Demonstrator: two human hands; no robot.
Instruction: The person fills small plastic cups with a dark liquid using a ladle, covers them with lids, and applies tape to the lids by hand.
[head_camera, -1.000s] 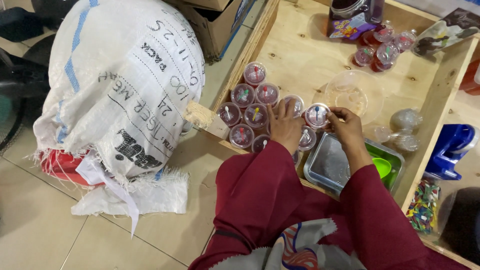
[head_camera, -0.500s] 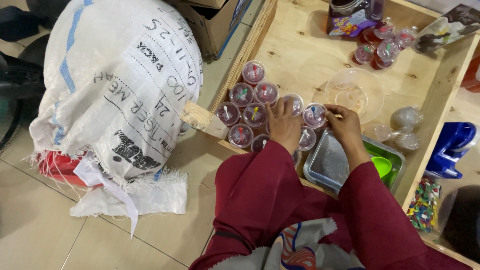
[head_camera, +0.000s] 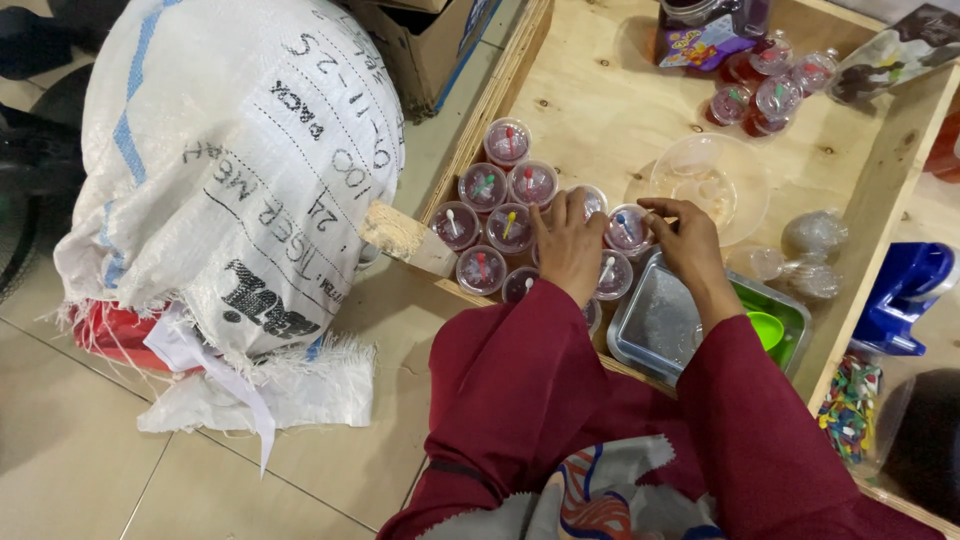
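Both hands work one small clear lidded cup of red jelly (head_camera: 628, 228), at the right of the cup cluster (head_camera: 497, 213) in the plywood tray (head_camera: 590, 90). The left hand (head_camera: 568, 243) steadies it; right hand (head_camera: 686, 235) fingertips pinch its rim. Seemingly lid-sealing; next, even pressure around.

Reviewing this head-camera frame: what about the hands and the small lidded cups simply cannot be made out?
- Left hand: its palm and whatever lies beneath are hidden by the hand's own back.
- Right hand: fingertips meet at a small lidded cup; the grip itself is too small to judge.
- Cups nearest the person: partly covered by the dark red sleeves.
- Clear bowl: contents blurred by glare.
- Dark jar: cut off by the top edge.
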